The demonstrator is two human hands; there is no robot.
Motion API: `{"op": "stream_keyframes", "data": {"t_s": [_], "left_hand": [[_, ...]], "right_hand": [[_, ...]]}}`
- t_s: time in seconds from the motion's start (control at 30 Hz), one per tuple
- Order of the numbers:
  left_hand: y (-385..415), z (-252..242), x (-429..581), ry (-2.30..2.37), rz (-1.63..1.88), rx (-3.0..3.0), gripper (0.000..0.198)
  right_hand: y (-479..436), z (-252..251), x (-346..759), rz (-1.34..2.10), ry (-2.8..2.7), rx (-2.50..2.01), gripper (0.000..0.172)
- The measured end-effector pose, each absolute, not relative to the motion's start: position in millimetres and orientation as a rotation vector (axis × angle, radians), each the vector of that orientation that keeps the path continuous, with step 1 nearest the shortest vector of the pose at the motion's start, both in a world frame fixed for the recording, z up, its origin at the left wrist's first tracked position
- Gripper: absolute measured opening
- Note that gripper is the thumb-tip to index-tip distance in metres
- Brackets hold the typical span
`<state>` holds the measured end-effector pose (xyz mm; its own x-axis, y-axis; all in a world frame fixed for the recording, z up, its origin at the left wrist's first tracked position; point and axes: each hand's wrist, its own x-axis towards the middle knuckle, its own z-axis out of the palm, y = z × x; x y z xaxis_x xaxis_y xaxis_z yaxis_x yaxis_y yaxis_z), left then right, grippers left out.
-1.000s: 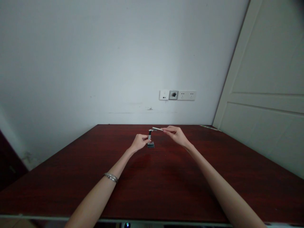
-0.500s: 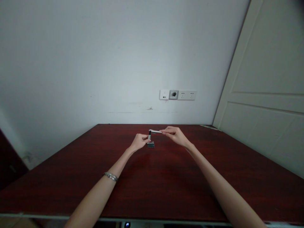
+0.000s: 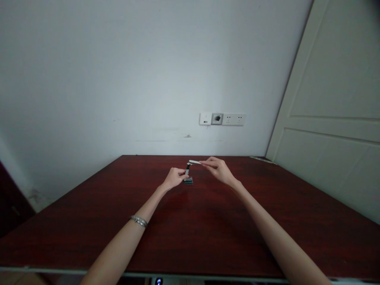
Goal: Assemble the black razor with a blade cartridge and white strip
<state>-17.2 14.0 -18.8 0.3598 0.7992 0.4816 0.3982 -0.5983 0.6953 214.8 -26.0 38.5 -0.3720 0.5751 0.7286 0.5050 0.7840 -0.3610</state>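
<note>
Landmark block: I see a small, dark grey-green, flat rectangular block [image 3: 188, 181] on the glossy dark red-brown wooden table [image 3: 208, 229].
Upright stick: a slim stick, pale below and black above with a silvery top [image 3: 187, 171], rises just above the block; its long axis is near vertical, top end up and leaning slightly right. I cannot tell whether its foot touches the block.
Left hand: my left hand [image 3: 174, 178], just left of the block, has a narrow pinch on the stick's pale lower part, thumb against fingers.
Pale bar: a thin, flat, whitish bar [image 3: 195, 162] lies above the block and slightly right; its long axis is nearly level, free end pointing left and a touch higher, at the stick's silvery top. Whether they touch, I cannot tell.
Right hand: my right hand [image 3: 219, 170], right of the block and higher, pinches the bar's right end between fingertips.
Bracelet: a silvery metal bracelet [image 3: 139, 221] circles my left forearm, nearer me than the block.
</note>
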Motion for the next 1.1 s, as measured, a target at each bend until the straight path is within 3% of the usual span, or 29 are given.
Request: {"op": "stream_keyframes", "data": {"t_s": [1.1], "left_hand": [[9.3,-13.3,-18.4,1.061,1.136,2.166,0.021]], "right_hand": [[-36.0,40.5,207.6,-0.010,-2.042,-0.908,0.028]]}}
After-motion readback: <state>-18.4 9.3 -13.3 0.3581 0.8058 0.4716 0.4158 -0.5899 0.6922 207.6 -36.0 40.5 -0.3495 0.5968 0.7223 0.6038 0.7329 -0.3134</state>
